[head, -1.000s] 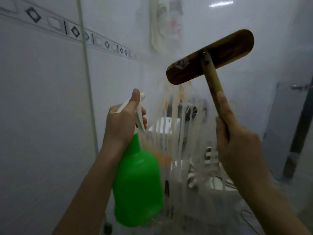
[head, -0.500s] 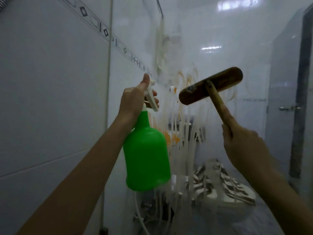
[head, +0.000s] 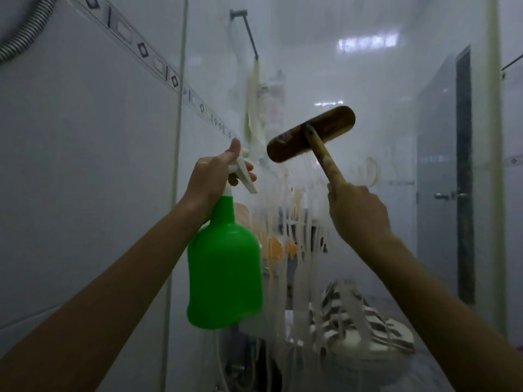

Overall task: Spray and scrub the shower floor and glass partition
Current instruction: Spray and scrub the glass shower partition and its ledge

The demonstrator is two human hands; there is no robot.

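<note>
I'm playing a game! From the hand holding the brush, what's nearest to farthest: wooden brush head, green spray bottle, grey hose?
1. Wooden brush head, just above the right hand.
2. Green spray bottle, to its left.
3. Grey hose, top-left corner.

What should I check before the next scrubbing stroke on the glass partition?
1. The left hand grips the green spray bottle at its trigger head: ok.
2. The right hand grips the brush handle: ok.
3. The brush head touches the glass partition: cannot tell.
4. The white streaks run down the glass below the brush head, ready to scrub: ok.
5. Liquid left in the bottle: cannot tell, its wall is opaque.
</note>
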